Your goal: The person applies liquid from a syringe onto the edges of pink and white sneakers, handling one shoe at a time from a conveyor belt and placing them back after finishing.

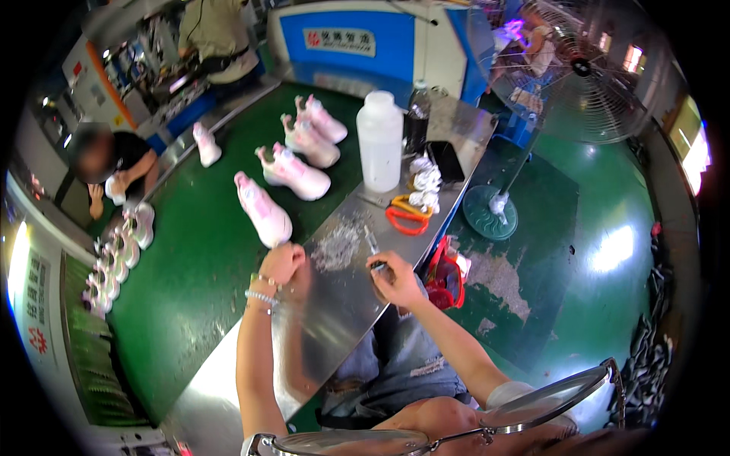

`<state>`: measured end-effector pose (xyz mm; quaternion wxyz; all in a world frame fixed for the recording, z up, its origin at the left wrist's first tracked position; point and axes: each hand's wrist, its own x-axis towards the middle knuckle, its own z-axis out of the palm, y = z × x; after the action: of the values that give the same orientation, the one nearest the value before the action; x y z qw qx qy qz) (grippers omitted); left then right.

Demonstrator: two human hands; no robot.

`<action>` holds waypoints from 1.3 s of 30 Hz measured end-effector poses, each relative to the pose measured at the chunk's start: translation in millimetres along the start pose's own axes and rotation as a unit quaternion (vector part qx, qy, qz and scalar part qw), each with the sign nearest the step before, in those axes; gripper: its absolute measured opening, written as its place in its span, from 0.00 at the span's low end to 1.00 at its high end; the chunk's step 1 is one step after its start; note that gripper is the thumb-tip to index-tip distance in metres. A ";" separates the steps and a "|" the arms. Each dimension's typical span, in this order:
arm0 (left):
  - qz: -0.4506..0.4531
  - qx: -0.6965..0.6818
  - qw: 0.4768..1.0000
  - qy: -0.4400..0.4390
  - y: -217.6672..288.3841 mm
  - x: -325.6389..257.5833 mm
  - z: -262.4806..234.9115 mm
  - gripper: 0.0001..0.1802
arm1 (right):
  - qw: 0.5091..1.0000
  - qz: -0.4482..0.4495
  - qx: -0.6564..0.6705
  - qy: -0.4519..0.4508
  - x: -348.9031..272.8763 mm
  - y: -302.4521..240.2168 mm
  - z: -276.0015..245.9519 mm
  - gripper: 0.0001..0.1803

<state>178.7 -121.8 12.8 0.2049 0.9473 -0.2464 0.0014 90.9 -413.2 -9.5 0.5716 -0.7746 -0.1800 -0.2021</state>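
A green conveyor belt (198,251) ran ahead of and beside the left hand (283,264). A bare steel worktable (342,296) lay under both hands. The left hand was closed around the heel of a white-and-pink sneaker (263,209) resting on the belt. The right hand (395,278) pinched a thin metal hand tool (372,245), tip pointing away. Orange-handled scissors (405,213) lay just beyond the right hand.

Left hand (281,263) gripping pink-white shoe (263,209), right hand (395,279) pinching small tool (372,245)
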 end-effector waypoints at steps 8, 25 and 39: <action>-0.040 0.046 0.993 0.101 37.1 -14.6 3.4 0.06 | 1.000 -0.013 0.012 -0.003 1.4 -3.4 -4.9 0.15; -0.043 0.012 0.998 0.043 52.5 -23.4 0.8 0.05 | 0.999 -0.012 0.021 -0.022 1.9 -1.4 -5.7 0.15; -0.133 0.087 0.952 0.263 29.9 1.6 42.5 0.04 | 0.999 0.002 0.040 -0.022 5.4 3.2 5.4 0.13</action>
<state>161.9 -162.7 -14.4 0.1779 0.9516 -0.0546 0.2446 97.7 -408.8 -10.7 0.5980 -0.7560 -0.1993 -0.1765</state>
